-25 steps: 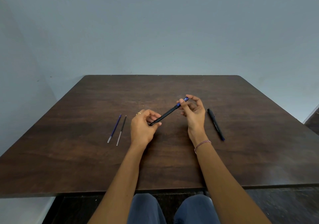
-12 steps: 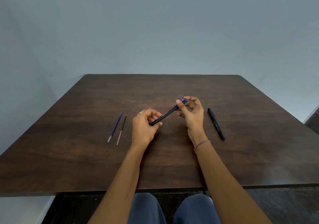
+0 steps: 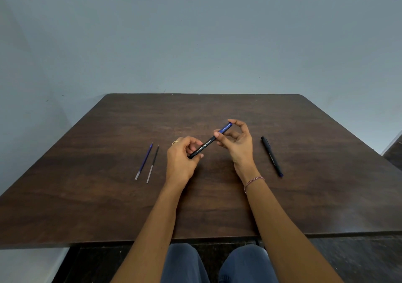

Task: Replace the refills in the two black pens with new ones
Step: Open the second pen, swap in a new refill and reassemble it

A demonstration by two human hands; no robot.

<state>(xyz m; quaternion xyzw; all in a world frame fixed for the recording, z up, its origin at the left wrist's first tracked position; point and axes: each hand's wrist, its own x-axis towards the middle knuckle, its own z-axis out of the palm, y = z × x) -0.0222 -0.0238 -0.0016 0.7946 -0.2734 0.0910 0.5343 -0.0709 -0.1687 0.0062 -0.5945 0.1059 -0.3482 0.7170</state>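
R hand (image 3: 237,145) shifted pinch on pen (image 3: 204,146), blue cap clearer, L hand (image 3: 180,163) grips barrel, tip hidden

Pinches a black pen (image 3: 205,145) with white lettering and a blue far end above the desk (image 3: 217,206), slanted from near-left up to far-right, low end in the left grip (image 3: 180,163), blue end between thumb and fingertip of the right grip (image 3: 238,143). Lying flat on the desk to the right, well apart: the other pen (image 3: 272,156), black, blue tip near. Lying left, side by side and almost parallel: a blue refill (image 3: 144,159) and a dark refill (image 3: 153,163), clear ends near.
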